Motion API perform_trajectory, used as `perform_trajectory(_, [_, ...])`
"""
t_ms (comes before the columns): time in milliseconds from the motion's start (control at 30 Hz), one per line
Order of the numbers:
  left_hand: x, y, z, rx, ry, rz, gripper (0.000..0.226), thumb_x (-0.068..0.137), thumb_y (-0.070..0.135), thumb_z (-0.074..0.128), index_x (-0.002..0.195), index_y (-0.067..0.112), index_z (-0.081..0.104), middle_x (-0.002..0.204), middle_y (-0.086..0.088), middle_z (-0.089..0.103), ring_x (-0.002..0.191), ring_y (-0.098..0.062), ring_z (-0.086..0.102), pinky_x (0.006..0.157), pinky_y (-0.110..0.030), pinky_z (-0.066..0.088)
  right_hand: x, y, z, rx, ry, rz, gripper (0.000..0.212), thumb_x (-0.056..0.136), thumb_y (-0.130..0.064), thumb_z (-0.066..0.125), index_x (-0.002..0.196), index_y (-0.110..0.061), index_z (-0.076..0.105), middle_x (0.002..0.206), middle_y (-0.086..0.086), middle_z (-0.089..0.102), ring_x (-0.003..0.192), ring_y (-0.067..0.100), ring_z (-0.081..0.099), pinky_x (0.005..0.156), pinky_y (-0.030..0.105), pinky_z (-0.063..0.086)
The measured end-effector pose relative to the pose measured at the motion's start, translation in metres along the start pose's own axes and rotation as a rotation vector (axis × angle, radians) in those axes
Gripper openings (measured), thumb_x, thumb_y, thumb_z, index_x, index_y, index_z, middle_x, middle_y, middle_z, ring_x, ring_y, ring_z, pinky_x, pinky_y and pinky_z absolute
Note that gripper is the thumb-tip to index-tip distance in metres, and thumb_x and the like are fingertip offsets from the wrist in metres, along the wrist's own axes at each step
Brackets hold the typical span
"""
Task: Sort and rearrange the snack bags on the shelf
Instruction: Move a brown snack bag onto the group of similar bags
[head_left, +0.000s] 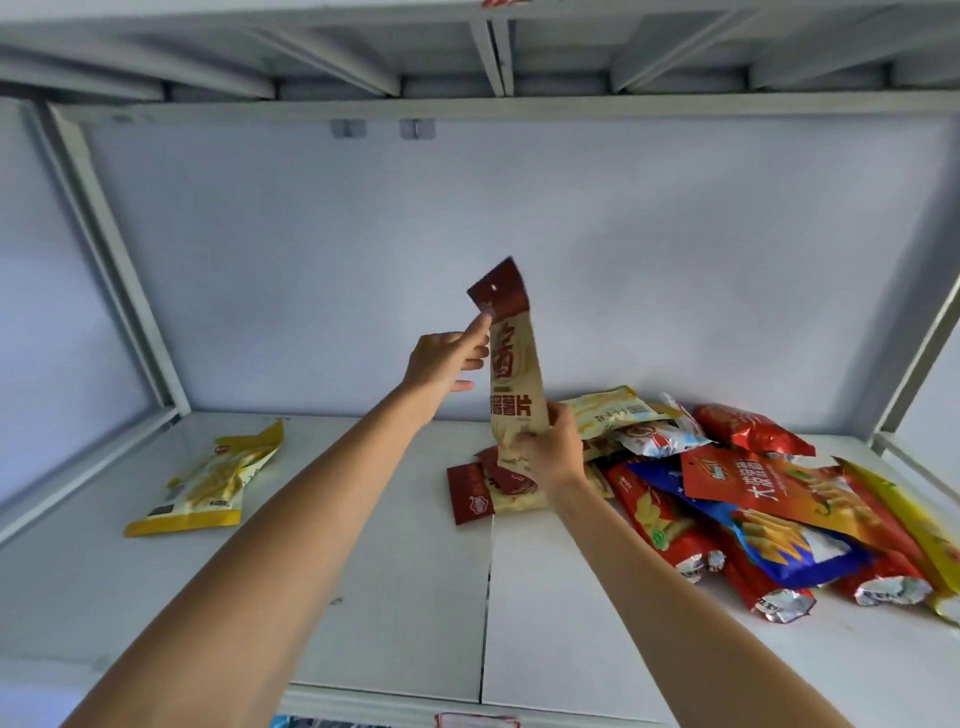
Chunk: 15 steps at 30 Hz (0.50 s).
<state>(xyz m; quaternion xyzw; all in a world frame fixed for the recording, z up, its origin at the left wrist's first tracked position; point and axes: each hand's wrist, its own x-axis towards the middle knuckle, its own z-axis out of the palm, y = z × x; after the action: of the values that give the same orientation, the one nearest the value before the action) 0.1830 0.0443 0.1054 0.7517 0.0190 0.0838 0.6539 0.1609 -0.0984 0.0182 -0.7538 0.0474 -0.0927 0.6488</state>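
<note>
A cream snack bag with a dark red top (511, 364) is held upright above the middle of the white shelf (363, 571). My left hand (447, 358) pinches its upper edge, index finger on the red strip. My right hand (550, 452) grips its lower end. A second cream-and-red bag (483, 493) lies flat just below them. A yellow bag (208, 483) lies alone at the left. On the right sits a loose pile: a red-orange bag (769, 488), a blue bag (779, 551), red bags (748, 426) and pale bags (613, 413).
The white back panel (519, 234) rises behind the shelf. Metal uprights stand at the left (114, 260) and right (914, 374). An upper shelf (467, 52) hangs overhead. The shelf's front edge (389, 706) runs along the bottom.
</note>
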Motion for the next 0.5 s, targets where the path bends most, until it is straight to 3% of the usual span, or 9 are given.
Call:
perform_trajectory(100, [0.006,-0.01,-0.026,0.171,0.109,0.047,0.061,0.072,0.073,0.055,0.095,0.018,0.062,0.101,0.001,0.065,0.095,-0.018,0.061,0.088,-0.038,0.052,0.003,0.0,-0.008,0.463,-0.19,0.241,0.041,0.078,0.008,0.067,0.11,-0.013,0.053,0.108,0.016,0.068,0.099,0.034,0.067,0.084,0.052,0.056])
perform_trajectory(167, [0.007,-0.021,-0.039,0.26,0.163,0.029,0.06,0.078,0.066,0.058,0.106,0.013,0.063,0.114,-0.001,0.064,0.106,-0.024,0.058,0.093,-0.035,0.046,0.005,0.002,-0.012,0.584,-0.299,0.31,0.042,0.079,0.007,0.067,0.116,-0.012,0.057,0.11,0.016,0.07,0.098,0.035,0.068,0.09,0.055,0.052])
perform_trajectory(267, [0.0,-0.033,-0.051,0.281,0.12,-0.093,0.059,0.09,0.055,0.053,0.13,0.012,0.055,0.125,-0.003,0.058,0.118,-0.024,0.053,0.101,-0.038,0.042,0.005,0.007,-0.01,0.555,-0.455,0.343,0.046,0.079,0.002,0.068,0.123,-0.008,0.057,0.112,0.016,0.07,0.102,0.033,0.067,0.091,0.05,0.053])
perform_trajectory(400, [-0.014,-0.047,-0.058,0.176,0.03,-0.22,0.053,0.09,0.056,0.052,0.122,0.014,0.059,0.118,-0.001,0.064,0.111,-0.023,0.058,0.092,-0.039,0.049,0.0,0.014,0.006,0.486,-0.647,0.35,0.052,0.076,-0.003,0.071,0.126,-0.004,0.056,0.119,0.017,0.067,0.11,0.034,0.064,0.089,0.044,0.055])
perform_trajectory(500, [-0.018,-0.056,-0.066,0.019,0.067,-0.213,0.033,0.09,0.039,0.061,0.11,0.013,0.063,0.108,-0.005,0.07,0.096,-0.021,0.066,0.078,-0.035,0.052,-0.006,0.017,0.026,0.466,-0.737,0.343,0.047,0.079,0.001,0.068,0.124,-0.002,0.056,0.118,0.018,0.068,0.106,0.032,0.067,0.082,0.041,0.059])
